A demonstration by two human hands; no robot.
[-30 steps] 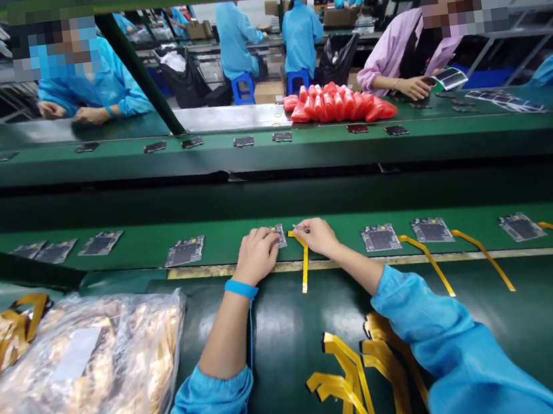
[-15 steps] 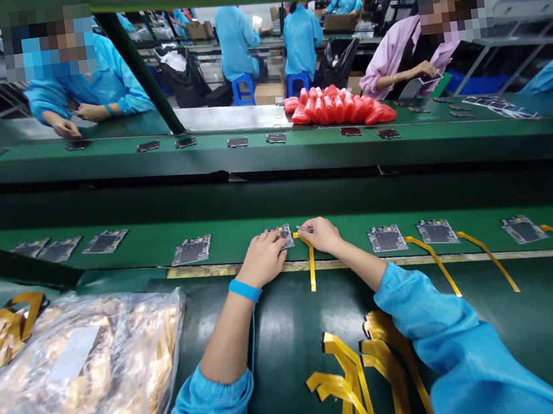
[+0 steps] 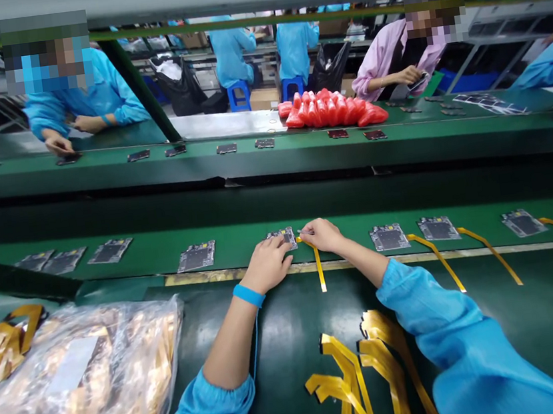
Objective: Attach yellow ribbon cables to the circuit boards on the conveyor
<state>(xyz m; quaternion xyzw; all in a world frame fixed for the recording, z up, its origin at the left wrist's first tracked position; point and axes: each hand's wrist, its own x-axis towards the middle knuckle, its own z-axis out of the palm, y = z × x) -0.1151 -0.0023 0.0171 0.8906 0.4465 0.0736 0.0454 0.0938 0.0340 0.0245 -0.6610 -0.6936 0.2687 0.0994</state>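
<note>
from here i see the flex cable has drawn in beside the circuit board, near the front edge of the green belt, so alignment likely matters now; left hand covers the board, grip unclear, right hand pinches the cable's end.

Electronics factory, circuit boards on belt

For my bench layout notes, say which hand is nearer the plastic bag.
Left. The left hand is beyond the plastic bag, to its right; the right hand is farther off to the right.
</note>
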